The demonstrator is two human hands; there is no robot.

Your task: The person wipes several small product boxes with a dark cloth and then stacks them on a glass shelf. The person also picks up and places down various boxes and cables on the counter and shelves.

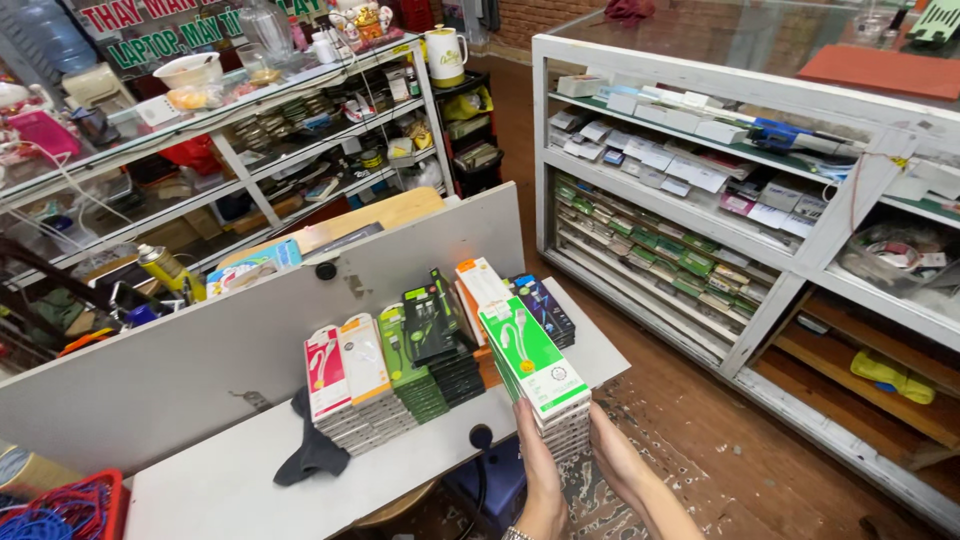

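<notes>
Both my hands hold a tall stack of flat boxes with green and white tops (533, 366) just off the near edge of a white table (240, 470). My left hand (537, 470) grips the stack's left side and my right hand (612, 460) supports it from the right and below. On the table stand more stacks: red and white boxes (326, 378), orange and white boxes (363, 362), green boxes (404, 360), black boxes (437, 325) and dark blue boxes (543, 305).
A dark cloth (312, 450) lies on the table by the stacks. A white panel (200, 340) backs the table. A glass display case with shelves of small boxes (700, 210) stands at the right, another shelf unit (250, 130) at the back. A red basket (70, 505) sits bottom left.
</notes>
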